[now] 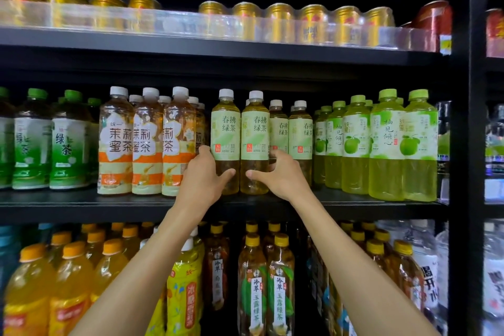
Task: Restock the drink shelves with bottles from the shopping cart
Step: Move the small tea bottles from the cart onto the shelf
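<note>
We are gripping one green tea bottle (225,142) with our left hand (203,177); our right hand (281,174) is clasping its neighbour (255,142), seemingly both standing on the middle shelf (81,203).

You see gold cans (278,22) lined behind a clear plastic rail (191,24) up top, red cans (433,19) at their right end, and a black upright post (477,144) beside them.

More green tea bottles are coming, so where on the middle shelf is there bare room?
Only in front of the two set-back green tea bottles, between the bottle in the right hand and the lime-green bottles. Elsewhere the middle shelf is packed to its front edge.
</note>
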